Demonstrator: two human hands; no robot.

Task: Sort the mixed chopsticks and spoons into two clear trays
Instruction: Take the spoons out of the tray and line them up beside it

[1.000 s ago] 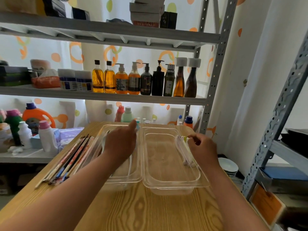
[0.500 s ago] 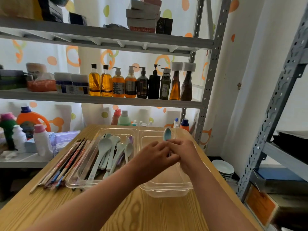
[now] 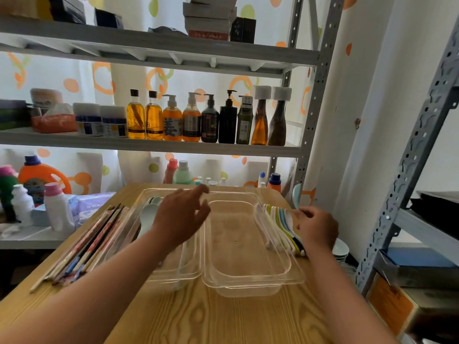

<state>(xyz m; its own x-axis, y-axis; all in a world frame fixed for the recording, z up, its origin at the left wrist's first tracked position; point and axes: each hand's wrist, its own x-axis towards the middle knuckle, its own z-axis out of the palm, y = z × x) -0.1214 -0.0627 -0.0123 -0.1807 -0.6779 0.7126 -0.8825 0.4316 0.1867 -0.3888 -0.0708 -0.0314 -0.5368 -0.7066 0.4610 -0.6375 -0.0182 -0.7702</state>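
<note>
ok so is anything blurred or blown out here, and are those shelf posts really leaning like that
Head view: the left hand is motion-blurred, worst at its fingers; the right hand, holding the spoons, is sharper. Head view: backlight through the curtain washes it out and makes the amber bottles glow. Head view: the leaning shelf post looks like wide-angle distortion.

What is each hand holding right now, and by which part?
Left hand: nothing, fingers spread over the left tray. Right hand: fingers curled against the row of spoons beside the right tray; an actual grip cannot be told.
</note>
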